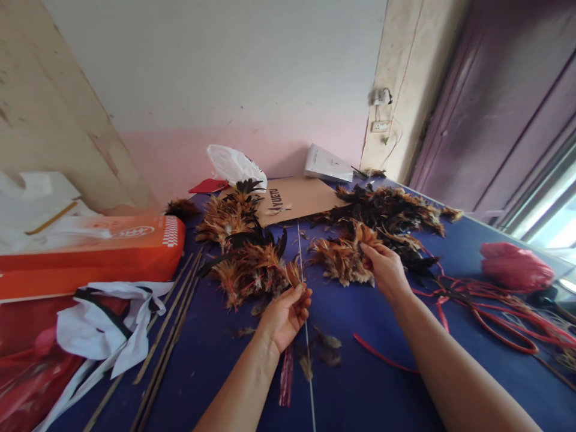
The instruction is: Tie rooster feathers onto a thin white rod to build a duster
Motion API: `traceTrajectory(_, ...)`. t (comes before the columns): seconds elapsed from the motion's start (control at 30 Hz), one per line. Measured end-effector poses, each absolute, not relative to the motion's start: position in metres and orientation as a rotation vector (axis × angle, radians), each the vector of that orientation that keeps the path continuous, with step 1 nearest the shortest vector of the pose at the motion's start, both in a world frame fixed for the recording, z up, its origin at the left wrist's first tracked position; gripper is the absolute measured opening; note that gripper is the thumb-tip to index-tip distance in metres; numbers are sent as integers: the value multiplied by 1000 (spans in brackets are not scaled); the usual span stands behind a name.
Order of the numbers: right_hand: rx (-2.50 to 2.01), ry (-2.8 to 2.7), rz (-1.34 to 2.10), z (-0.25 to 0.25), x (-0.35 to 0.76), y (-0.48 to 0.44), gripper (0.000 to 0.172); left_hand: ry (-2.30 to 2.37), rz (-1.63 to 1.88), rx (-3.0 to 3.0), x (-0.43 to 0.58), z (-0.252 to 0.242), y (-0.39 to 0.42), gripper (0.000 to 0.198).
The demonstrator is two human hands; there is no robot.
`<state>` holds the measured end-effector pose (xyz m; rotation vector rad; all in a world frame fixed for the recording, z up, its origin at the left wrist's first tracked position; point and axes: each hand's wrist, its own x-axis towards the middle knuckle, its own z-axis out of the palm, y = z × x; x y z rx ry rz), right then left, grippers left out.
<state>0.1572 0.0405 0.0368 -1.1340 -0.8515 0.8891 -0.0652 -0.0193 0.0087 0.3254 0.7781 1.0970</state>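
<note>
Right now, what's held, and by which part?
Left hand: small feather bunch, pinched at its lower end. Right hand: fingers at the feather pile; grip unclear.

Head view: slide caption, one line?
Left hand holds a small brown feather bunch; right hand pinches at a tan feather pile on a blue table.

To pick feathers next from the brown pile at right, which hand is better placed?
Probably the right hand: it touches that brown pile, while the left hand holds a small feather tuft farther left.
</note>
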Motion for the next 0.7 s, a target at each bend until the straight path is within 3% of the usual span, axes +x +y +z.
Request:
traceTrajectory(0.13,-998,-736,1125,36,155,40,29,753,1083,348,-65,7,-20,10)
traceTrajectory(0.37,-1280,-1023,1196,16,133,40,14,723,1061,328,-64,6,-21,10)
traceTrajectory(0.7,-1074,-870,1554,20,118,30,13,692,1032,268,-61,2,-21,10)
